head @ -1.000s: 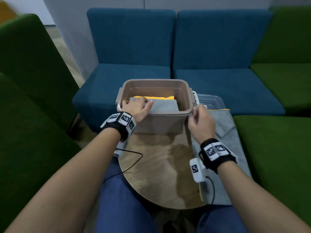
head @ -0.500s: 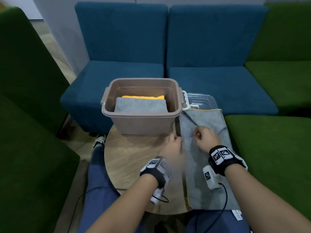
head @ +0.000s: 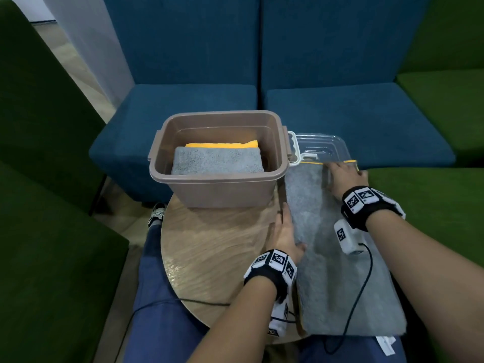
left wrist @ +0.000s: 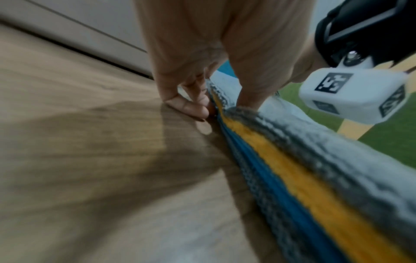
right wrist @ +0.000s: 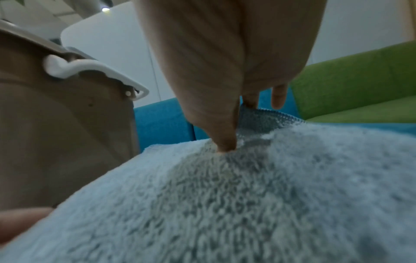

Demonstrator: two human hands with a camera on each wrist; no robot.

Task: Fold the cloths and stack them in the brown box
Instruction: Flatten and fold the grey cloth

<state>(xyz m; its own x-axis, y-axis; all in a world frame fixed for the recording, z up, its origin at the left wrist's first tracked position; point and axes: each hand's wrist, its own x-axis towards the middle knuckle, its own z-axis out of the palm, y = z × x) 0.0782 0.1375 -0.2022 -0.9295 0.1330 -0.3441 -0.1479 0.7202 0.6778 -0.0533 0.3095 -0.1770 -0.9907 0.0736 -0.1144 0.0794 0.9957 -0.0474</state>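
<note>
The left hand is laid along the left edge of the grey cloth, fingers straight against the table and thumb resting on top of the cloth; in the left wrist view the fingertips are seen tucked at the cloth's edge, where orange and blue layers show beneath the grey. The right hand is pressed flat on the far end of the cloth, fingers extended, nothing gripped; the thumb is sunk into the pile. The cloth is spread on the right side of the table, right of the brown box. A folded grey cloth is held inside the box over an orange one. A clear lid lies beyond the cloth's far end.
</note>
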